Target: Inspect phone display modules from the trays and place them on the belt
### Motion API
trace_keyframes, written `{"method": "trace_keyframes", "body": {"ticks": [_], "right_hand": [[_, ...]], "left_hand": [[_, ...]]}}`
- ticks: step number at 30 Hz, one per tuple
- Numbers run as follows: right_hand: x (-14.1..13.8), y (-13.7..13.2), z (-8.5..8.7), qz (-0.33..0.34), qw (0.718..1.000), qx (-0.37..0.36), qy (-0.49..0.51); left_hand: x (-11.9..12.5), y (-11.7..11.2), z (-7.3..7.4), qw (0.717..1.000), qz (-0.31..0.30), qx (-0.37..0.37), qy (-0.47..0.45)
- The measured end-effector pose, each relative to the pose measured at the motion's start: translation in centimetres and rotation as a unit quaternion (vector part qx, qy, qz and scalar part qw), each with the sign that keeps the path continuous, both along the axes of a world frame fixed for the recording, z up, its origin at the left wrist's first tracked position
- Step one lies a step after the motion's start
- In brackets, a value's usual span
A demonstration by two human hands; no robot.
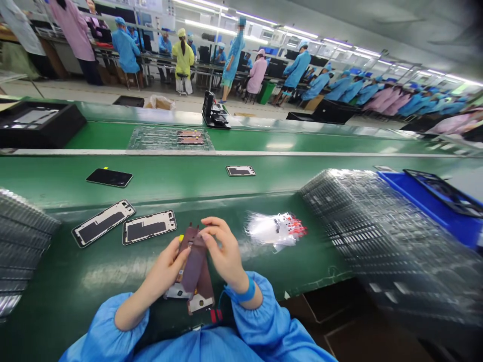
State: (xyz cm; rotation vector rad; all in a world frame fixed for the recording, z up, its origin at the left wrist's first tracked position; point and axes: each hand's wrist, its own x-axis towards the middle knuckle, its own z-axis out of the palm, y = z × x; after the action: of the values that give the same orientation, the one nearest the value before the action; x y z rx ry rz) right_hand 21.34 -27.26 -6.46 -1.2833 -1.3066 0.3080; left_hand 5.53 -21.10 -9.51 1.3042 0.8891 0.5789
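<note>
My left hand (166,266) grips a thin brown-backed phone panel (193,266) by its left edge, thumb on top. A yellow tab (181,238) sticks out beside the fingertips. My right hand (224,251) is at the panel's upper right corner, thumb and forefinger pinched together there; whether they hold the panel itself or a film on it I cannot tell. Partly covered by that panel, a second brown panel (206,289) shows its pale lower end. Two phone frames with white and black insides, the nearer frame (149,227) and the farther-left frame (103,222), lie left of my hands.
A pile of clear strips with red ends (277,229) lies right of my hands. Stacked clear trays (350,221) and a blue bin (430,201) stand at right; more trays (22,246) at left. On the belt lie a dark phone (109,177) and another frame (240,171).
</note>
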Motion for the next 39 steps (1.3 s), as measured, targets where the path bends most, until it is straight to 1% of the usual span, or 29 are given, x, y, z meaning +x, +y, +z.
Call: {"method": "trace_keyframes", "body": {"ticks": [2, 3, 5, 6, 7, 9, 10, 12, 13, 15, 17, 19, 20, 22, 24, 25, 27, 28, 29, 30, 31, 32, 33, 34, 35, 37, 39], "right_hand": [[1.1, 0.9, -0.1, 0.012, 0.998, -0.056, 0.039], [1.5, 1.3, -0.2, 0.028, 0.996, -0.078, 0.042], [2.2, 1.8, -0.6, 0.06, 0.991, -0.115, 0.032], [2.3, 2.0, -0.8, 0.068, 0.99, -0.122, 0.013], [2.4, 2.0, -0.9, 0.067, 0.991, -0.114, -0.02], [2.0, 1.9, -1.2, 0.028, 0.988, -0.045, -0.145], [1.7, 1.7, -1.3, 0.004, 0.977, 0.001, -0.213], [0.8, 1.1, -1.5, -0.027, 0.941, 0.081, -0.328], [0.4, 0.7, -1.5, -0.026, 0.923, 0.11, -0.369], [-0.3, 0.0, -1.4, -0.009, 0.897, 0.148, -0.416], [-0.7, -0.5, -1.3, -0.002, 0.883, 0.169, -0.438], [-0.7, -0.7, -1.2, 0.004, 0.889, 0.161, -0.429], [-0.7, -0.6, -1.2, 0.011, 0.892, 0.151, -0.425], [-0.6, -0.5, -1.3, 0.037, 0.894, 0.139, -0.423], [-0.5, -0.6, -1.0, 0.072, 0.897, 0.144, -0.411], [-0.4, -0.9, -0.7, 0.086, 0.904, 0.155, -0.389], [0.2, -2.1, 0.2, 0.085, 0.93, 0.18, -0.308], [0.9, -2.9, 0.7, 0.062, 0.945, 0.19, -0.26], [1.8, -3.8, 1.2, 0.019, 0.956, 0.196, -0.215], [3.0, -4.6, 1.6, -0.046, 0.964, 0.195, -0.177], [4.4, -5.5, 1.8, -0.13, 0.964, 0.183, -0.144], [6.1, -6.1, 1.7, -0.227, 0.955, 0.156, -0.107], [8.0, -6.6, 1.4, -0.324, 0.937, 0.116, -0.066], [10.0, -6.9, 0.8, -0.403, 0.913, 0.063, -0.017], [12.0, -7.0, 0.0, -0.451, 0.892, 0.004, 0.036], [15.7, -6.9, -2.0, -0.479, 0.874, -0.05, 0.059], [18.7, -6.7, -3.9, -0.497, 0.86, -0.098, 0.067]], "left_hand": [[-0.2, -0.7, 0.5, 0.998, -0.062, -0.032, 0.003], [-0.3, -1.0, 0.7, 0.996, -0.082, -0.041, 0.004], [-0.5, -1.5, 1.0, 0.994, -0.093, -0.05, 0.004], [-0.6, -1.6, 1.0, 0.994, -0.092, -0.05, 0.005], [-0.7, -1.7, 1.0, 0.995, -0.091, -0.046, 0.007], [-0.6, -1.6, 0.9, 0.996, -0.088, -0.03, 0.009], [-0.5, -1.6, 0.9, 0.996, -0.082, -0.019, 0.008], [-0.3, -1.4, 0.8, 0.999, -0.047, 0.0, 0.002], [-0.1, -1.2, 0.9, 1.0, -0.026, -0.001, -0.002], [0.0, -0.8, 1.3, 0.999, 0.0, -0.033, -0.028], [0.0, -0.2, 1.8, 0.99, -0.005, -0.114, -0.081], [-0.1, 0.6, 2.4, 0.971, -0.024, -0.201, -0.125], [-0.1, 1.1, 2.6, 0.962, -0.032, -0.24, -0.124], [0.3, 2.2, 2.7, 0.953, -0.04, -0.289, -0.083], [1.2, 3.5, 2.5, 0.952, -0.03, -0.302, -0.036], [1.7, 4.4, 2.4, 0.955, -0.014, -0.295, -0.021], [2.7, 6.3, 2.0, 0.965, 0.034, -0.261, -0.015], [3.1, 7.3, 1.9, 0.968, 0.063, -0.243, -0.015], [3.5, 8.4, 1.9, 0.97, 0.092, -0.224, -0.015], [3.8, 9.5, 2.0, 0.971, 0.119, -0.207, -0.016], [4.0, 10.4, 2.2, 0.971, 0.14, -0.192, -0.016], [4.2, 11.2, 2.5, 0.971, 0.157, -0.18, -0.015], [4.4, 11.9, 2.9, 0.971, 0.169, -0.169, -0.014], [4.6, 12.4, 3.3, 0.971, 0.175, -0.161, -0.013], [4.8, 12.7, 3.7, 0.972, 0.174, -0.155, -0.014], [5.3, 13.0, 4.6, 0.977, 0.152, -0.148, -0.019], [5.9, 13.0, 5.4, 0.984, 0.105, -0.141, -0.029]]}}
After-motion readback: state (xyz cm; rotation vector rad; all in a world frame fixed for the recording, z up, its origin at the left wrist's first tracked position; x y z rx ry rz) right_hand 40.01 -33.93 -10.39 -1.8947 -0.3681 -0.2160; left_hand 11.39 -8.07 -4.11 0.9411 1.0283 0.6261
